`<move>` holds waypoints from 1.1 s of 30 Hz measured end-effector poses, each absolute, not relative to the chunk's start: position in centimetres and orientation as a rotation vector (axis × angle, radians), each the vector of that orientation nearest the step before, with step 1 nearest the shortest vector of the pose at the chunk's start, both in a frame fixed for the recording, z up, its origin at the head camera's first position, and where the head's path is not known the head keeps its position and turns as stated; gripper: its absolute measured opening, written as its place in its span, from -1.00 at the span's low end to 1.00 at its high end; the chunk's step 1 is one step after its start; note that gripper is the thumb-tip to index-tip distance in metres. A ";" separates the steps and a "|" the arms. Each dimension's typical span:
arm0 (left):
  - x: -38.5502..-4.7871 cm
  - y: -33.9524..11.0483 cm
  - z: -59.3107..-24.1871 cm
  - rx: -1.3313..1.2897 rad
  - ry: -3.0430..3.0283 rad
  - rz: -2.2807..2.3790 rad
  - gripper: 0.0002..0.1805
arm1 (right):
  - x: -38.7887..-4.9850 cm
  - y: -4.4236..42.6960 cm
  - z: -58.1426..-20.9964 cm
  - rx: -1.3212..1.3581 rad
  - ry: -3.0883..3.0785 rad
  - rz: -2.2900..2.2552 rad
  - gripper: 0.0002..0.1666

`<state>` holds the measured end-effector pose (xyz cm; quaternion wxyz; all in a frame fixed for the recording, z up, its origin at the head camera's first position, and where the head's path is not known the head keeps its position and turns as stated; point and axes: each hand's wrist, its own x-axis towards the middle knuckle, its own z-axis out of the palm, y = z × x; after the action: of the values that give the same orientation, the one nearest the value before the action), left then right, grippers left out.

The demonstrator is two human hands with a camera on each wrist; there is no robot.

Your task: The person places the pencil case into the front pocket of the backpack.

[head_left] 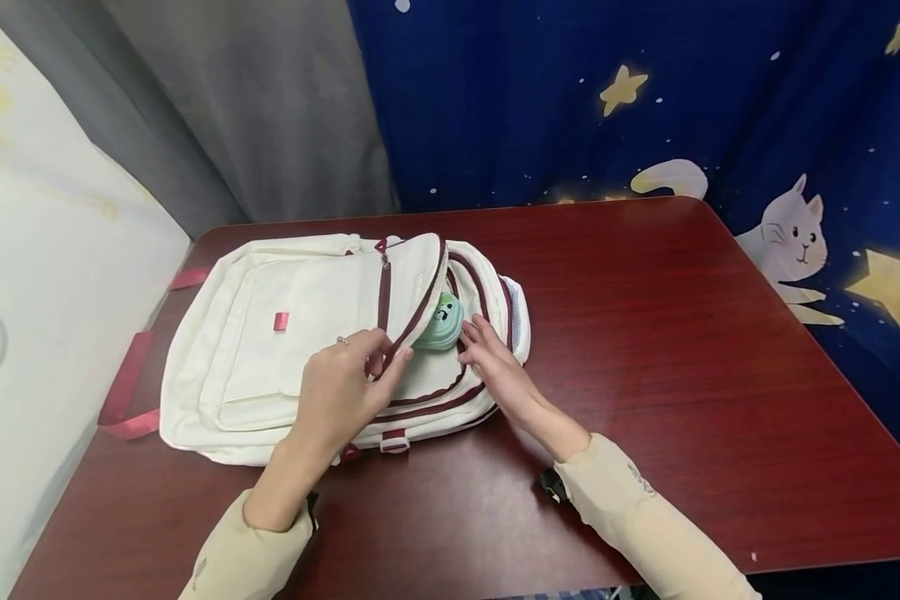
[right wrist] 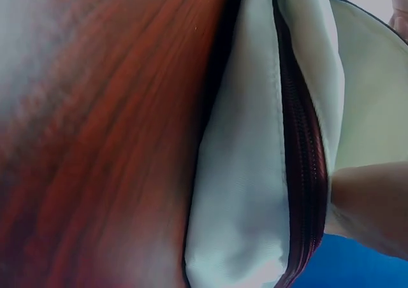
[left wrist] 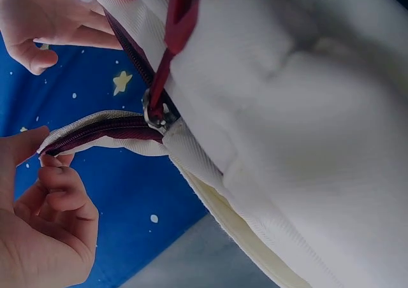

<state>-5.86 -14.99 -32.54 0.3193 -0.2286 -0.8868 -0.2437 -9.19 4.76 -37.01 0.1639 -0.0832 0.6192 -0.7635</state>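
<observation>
Left hand [head_left: 345,383] pinches a white backpack's [head_left: 300,287] maroon zip [head_left: 425,312]; right hand [head_left: 501,367] lies spread beside a mint pouch [head_left: 441,330].

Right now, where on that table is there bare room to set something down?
The widest free patch of the table lies right of the white backpack, reaching toward the blue curtain. A smaller one lies nearer, between the sleeves. It's crowded at the lifted flap: the left hand pinches its edge, the right hand is beside the green case.
</observation>
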 end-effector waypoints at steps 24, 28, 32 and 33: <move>-5.4 -15.1 -32.2 -0.627 -2.340 -0.599 -0.66 | -10.0 2.9 -36.8 -0.338 2.172 -1.776 0.17; -5.6 -15.0 -32.1 -0.631 -2.325 -0.597 -0.65 | -10.0 2.8 -36.9 -0.389 2.357 -1.617 0.20; -5.7 -14.9 -32.0 -0.638 -2.313 -0.600 -0.66 | -10.0 2.7 -37.0 -0.460 2.496 -1.512 0.20; -5.8 -14.8 -32.0 -0.640 -2.310 -0.601 -0.67 | -10.0 2.7 -37.0 -0.485 2.518 -1.508 0.20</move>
<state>-5.77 -14.85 -32.00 0.3289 -0.2444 -0.8828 -0.2298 -9.97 2.71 -37.00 0.0833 -0.1626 0.8435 -0.5051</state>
